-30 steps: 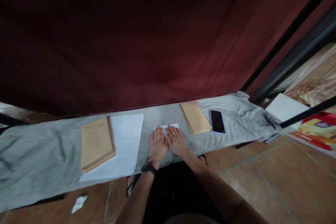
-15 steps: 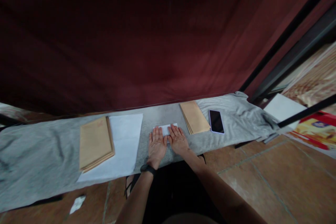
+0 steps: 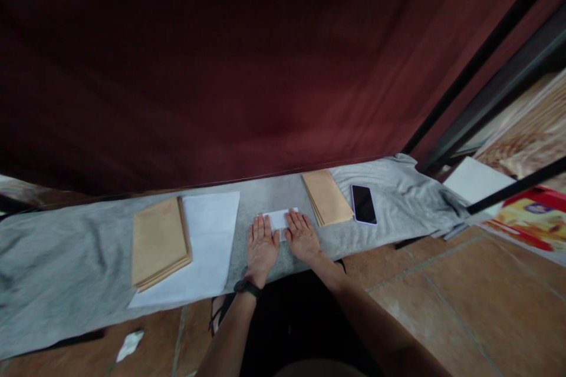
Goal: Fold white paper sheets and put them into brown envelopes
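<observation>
my left hand (image 3: 263,247) and right hand (image 3: 303,239) lie flat, palms down and apart, fingers extended over opposite ends of one small white paper (image 3: 278,220) on the gray cloth (image 3: 272,189). i'd judge this a smoothing step; the next move calls for even pressure without dragging. i count two stacks of brown envelopes (image 3: 159,241) (layers too blurred to number), one large white sheet (image 3: 210,241) partly under the left stack, and one smartphone (image 3: 364,204) just beside the right stack (image 3: 327,197).
</observation>
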A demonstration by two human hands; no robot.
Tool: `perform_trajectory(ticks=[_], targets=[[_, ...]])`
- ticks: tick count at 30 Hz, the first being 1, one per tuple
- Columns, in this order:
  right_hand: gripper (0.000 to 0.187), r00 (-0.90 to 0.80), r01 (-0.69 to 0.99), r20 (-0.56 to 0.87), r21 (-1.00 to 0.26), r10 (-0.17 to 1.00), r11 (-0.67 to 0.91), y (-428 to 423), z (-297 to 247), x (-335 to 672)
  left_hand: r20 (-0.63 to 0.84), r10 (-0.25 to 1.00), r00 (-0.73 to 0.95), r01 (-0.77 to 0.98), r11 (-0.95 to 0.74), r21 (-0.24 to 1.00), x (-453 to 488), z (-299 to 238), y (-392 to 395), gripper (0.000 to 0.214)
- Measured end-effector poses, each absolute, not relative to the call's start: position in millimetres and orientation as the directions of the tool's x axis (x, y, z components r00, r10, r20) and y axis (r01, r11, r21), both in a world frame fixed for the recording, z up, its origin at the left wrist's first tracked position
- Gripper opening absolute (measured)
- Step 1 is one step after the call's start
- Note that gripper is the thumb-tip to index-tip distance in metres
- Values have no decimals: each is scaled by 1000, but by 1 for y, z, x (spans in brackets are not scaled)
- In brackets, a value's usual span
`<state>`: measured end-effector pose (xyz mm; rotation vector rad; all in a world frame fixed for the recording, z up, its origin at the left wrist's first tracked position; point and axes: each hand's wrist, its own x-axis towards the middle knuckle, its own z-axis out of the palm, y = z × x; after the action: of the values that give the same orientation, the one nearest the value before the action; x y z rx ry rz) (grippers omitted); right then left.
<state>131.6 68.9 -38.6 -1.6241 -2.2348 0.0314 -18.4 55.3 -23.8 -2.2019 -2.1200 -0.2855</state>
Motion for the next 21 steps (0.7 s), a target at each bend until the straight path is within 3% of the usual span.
perform_trajectory(ticks=[10,16,21], targets=[[54,-246,916,296,-240,923,321,66,-37,132,179,984,-5,996,-11,89,-19,-16,55,59],[54,-256,920,260,-229,931,317,66,-35,133,159,976,146,977,-168,131,-5,-11,71,57],[53,-252,919,272,-235,929,318,66,-35,132,134,980,149,974,-168,148,-6,-20,75,58]])
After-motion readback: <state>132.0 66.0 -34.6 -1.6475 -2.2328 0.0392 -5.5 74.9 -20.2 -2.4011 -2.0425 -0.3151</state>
